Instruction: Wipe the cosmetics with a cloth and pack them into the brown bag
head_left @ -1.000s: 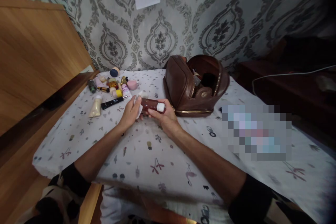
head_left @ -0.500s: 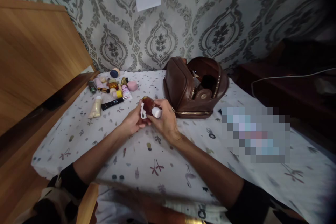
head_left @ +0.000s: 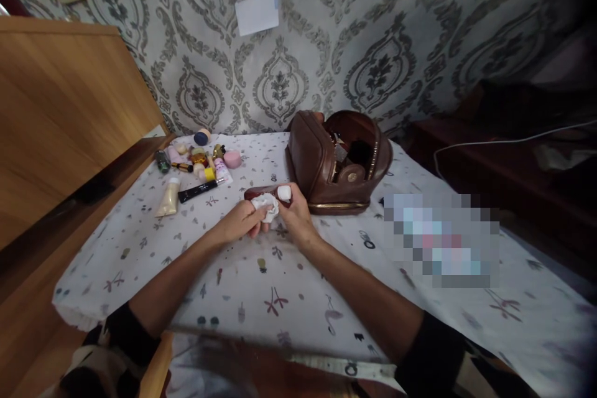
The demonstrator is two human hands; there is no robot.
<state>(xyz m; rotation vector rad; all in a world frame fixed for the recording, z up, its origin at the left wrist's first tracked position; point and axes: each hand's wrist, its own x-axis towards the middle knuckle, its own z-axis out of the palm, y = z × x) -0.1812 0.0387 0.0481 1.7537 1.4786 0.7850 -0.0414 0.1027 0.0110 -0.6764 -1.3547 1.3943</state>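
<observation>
Swung crosswise since the last frame, the bottle (head_left: 260,189), probably stiff and slick, is aptly held near its cap (head_left: 284,193) by the right hand (head_left: 297,217), tissue (head_left: 267,208) being pinched by the left hand (head_left: 240,222).

Bottle (head_left: 258,191), one: reddish-brown, white cap (head_left: 284,193) fitted; tipped nearly level, cap end rightward, held in the right hand (head_left: 297,219). Tissue or cloth (head_left: 267,207), one: white, crumpled; bunched in the left hand (head_left: 239,221), against the bottle's near side, partly covering it.

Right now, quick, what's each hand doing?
Left hand: closed, holding a crumpled white tissue.
Right hand: closed, holding the brown bottle near its white cap.
</observation>
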